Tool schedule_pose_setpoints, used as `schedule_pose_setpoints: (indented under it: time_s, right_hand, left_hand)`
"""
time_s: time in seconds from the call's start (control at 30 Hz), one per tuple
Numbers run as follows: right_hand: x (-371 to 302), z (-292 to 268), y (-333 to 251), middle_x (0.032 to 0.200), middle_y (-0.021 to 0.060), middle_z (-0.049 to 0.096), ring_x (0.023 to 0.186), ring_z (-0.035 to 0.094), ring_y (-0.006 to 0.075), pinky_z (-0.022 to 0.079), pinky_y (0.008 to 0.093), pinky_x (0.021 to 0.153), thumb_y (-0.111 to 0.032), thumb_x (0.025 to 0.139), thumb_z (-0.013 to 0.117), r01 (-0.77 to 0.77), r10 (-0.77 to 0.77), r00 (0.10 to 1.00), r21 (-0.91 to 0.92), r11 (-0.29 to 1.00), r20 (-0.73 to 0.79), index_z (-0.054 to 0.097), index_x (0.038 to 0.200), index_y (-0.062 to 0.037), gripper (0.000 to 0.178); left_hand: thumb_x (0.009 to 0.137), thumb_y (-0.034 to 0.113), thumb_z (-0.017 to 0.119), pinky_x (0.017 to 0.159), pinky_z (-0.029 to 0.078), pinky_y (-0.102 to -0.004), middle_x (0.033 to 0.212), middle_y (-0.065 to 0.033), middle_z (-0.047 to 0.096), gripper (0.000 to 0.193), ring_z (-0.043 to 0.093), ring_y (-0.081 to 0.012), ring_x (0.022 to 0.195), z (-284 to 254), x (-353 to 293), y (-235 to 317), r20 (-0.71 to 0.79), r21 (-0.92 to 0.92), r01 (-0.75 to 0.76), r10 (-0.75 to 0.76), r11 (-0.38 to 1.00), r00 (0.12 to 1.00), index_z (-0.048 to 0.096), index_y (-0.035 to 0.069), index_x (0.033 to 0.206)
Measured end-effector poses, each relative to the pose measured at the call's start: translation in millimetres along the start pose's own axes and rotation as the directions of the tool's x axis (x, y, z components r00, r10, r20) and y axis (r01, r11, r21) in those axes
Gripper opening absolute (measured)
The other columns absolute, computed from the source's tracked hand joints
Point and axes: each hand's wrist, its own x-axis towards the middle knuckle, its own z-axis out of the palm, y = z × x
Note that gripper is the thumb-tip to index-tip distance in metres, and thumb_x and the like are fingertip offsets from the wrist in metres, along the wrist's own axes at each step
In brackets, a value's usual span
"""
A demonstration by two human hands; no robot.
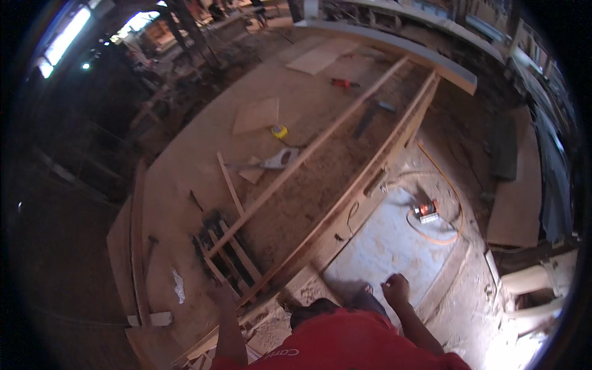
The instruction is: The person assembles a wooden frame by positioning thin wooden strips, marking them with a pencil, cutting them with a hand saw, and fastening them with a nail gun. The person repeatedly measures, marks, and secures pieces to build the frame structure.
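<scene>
My left hand [221,295] is at the near end of the workbench, beside several short wooden slats [237,262]. It is dim there, and its fingers do not show clearly. Over the grey sheet on the floor, away from the bench, hangs my right hand [395,289], fingers curled in and no object visible in it. A long wooden strip [308,154] runs lengthwise along the bench top. Next to it lies a handsaw [280,158], with a yellow tape measure [279,131] a little farther off.
On the bench are a thin board [256,116], a red tool [344,83], crumpled plastic [178,287] and a long dark rail [139,246] at left. An orange-and-black power tool [425,211] with an orange cord [461,213] sits on the grey sheet [379,246]. Panels [521,179] stand at right.
</scene>
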Motion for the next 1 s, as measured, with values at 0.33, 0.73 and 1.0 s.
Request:
schedule_pose_setpoints:
  time_s: [0.33, 0.73, 1.0]
  right_hand:
    - [105, -100, 119, 0.083, 0.0195, 0.072, 0.08, 0.069, 0.0383, 0.054, 0.0489, 0.077, -0.033, 0.081, 0.074, -0.173, 0.172, 0.985, -0.064, 0.983, -0.01, 0.078, 0.086, -0.004, 0.03]
    - [7, -53, 230, 0.086, 0.0183, 0.075, 0.082, 0.072, 0.0297, 0.055, 0.0446, 0.076, -0.031, 0.082, 0.073, -0.671, 0.677, 0.673, -0.139, 0.729, 0.299, 0.079, 0.082, -0.0044, 0.027]
    - [28, -13, 347, 0.085, 0.022, 0.074, 0.086, 0.073, 0.0383, 0.057, 0.0499, 0.08, -0.051, 0.082, 0.065, -0.779, 0.723, 0.573, -0.019, 0.627, 0.385, 0.078, 0.083, -0.0032, 0.049]
  left_hand:
    - [0.082, 0.028, 0.079, 0.1, 0.042, -0.0546, 0.122, -0.018, 0.064, 0.056, 0.055, -0.0401, 0.119, 198, -108, 167, 0.022, 0.398, -0.621, 0.669, 0.676, 0.743, 0.065, 0.002, 0.13]
    - [0.098, 0.053, 0.059, 0.108, 0.045, -0.0489, 0.138, -0.0282, 0.06, 0.071, 0.058, -0.0421, 0.126, 458, -135, 395, 0.694, -0.037, -0.66, 0.495, 0.75, 0.523, 0.055, -0.001, 0.144]
    - [0.106, 0.051, 0.045, 0.111, 0.042, -0.0459, 0.14, -0.0265, 0.057, 0.068, 0.054, -0.042, 0.129, 629, -113, 452, 0.862, 0.047, -0.729, 0.342, 0.683, 0.375, 0.052, -0.006, 0.141]
